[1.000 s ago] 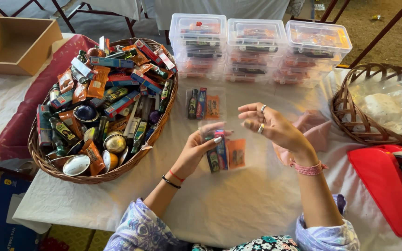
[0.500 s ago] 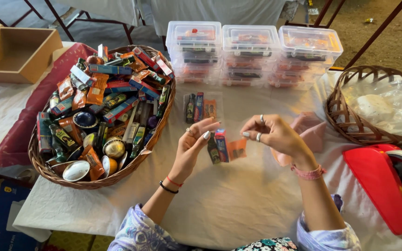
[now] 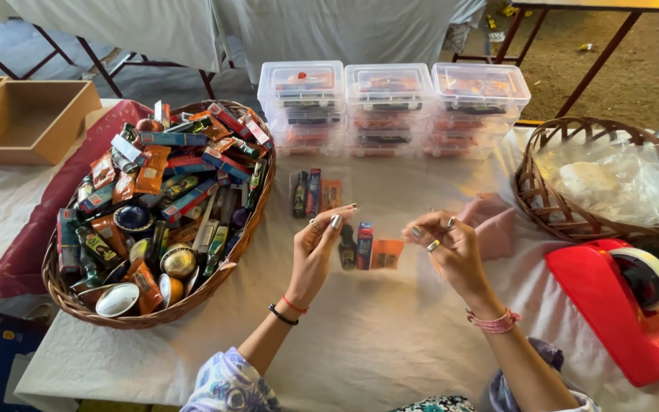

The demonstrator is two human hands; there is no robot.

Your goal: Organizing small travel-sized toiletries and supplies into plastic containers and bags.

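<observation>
A: Both hands up? What's held?
B: Left hand (image 3: 320, 246) and right hand (image 3: 445, 246) pinch opposite edges of a clear pouch (image 3: 365, 246), stretched flat between them, likely so its small bottle, tube and orange sachet sit side by side.
A: Location?
B: Between the hands, above the white cloth (image 3: 390, 336). A second filled pouch (image 3: 317, 192) lies behind, near the wicker basket (image 3: 245, 236).

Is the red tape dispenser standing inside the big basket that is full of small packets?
No, the red tape dispenser stands on the white tablecloth at the right, far from the big basket at the left.
</observation>
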